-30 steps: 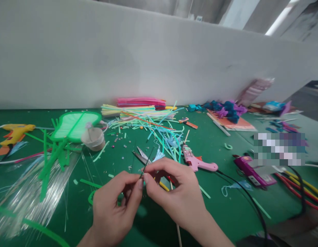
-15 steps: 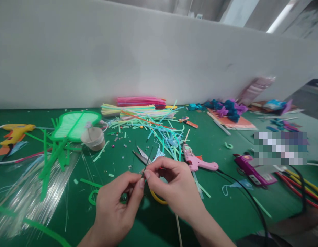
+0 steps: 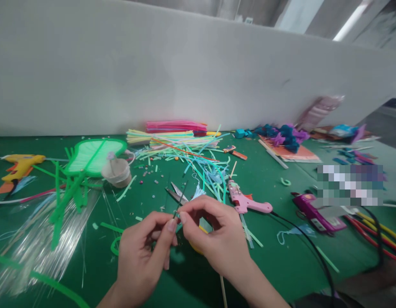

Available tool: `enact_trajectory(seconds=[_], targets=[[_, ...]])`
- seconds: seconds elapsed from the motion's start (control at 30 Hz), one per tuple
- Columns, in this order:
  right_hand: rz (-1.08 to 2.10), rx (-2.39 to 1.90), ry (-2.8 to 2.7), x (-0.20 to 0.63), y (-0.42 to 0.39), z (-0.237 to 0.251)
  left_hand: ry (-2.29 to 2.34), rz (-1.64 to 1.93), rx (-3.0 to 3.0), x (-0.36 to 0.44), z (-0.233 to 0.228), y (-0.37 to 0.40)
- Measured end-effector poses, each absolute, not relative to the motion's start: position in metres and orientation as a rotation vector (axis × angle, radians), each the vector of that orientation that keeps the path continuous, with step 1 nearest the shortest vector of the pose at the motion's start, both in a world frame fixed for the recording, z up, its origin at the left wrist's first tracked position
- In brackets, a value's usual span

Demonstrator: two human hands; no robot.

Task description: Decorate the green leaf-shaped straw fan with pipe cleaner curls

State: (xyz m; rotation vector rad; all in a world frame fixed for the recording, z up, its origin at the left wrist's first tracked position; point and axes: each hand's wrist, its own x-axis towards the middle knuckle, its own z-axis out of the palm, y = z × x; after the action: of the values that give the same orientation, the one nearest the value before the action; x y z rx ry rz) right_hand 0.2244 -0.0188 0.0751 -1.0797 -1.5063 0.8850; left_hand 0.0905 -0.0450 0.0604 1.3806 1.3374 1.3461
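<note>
My left hand is closed, thumb and index finger pinching a thin dark wire-like piece that slants up and away to the right. Beside its fingertips, my right hand makes a pinch around something tiny, too small to make out, at the lower part of that piece. Just beyond the hands lie scissors with their blades parted; a yellow handle shows partly behind my right hand. A wooden stick sticks out below my right wrist.
A pink glue gun lies to the right, its black cord running toward me. Fuzzy stems are heaped against the partition. On the left are a green fan-shaped piece, a cup, a yellow glue gun and clear strands.
Both hands stay close together. My left hand has shifted slightly left and down with the thin dark piece, and a small gap now shows between the fingertips of the two hands.
</note>
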Motion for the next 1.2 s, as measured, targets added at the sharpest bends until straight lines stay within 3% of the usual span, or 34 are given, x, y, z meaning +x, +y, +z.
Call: enact_trajectory(seconds=[0.27,0.63,0.97,1.2], targets=[[0.540,-1.056,-1.748,0.231,-0.018,0.076,1.451,1.295,1.773,0.083,0.053,-0.040],[0.551,-1.253,-1.689,0.222,-0.013,0.073,1.526,1.267,2.020,0.085,0.049,-0.034],[0.712,-1.218,-1.651,0.224,-0.014,0.074,1.246,1.240,1.271,0.085,0.058,-0.039],[0.882,-1.131,-1.568,0.229,-0.014,0.070,1.107,1.218,1.139,0.080,0.056,-0.038]])
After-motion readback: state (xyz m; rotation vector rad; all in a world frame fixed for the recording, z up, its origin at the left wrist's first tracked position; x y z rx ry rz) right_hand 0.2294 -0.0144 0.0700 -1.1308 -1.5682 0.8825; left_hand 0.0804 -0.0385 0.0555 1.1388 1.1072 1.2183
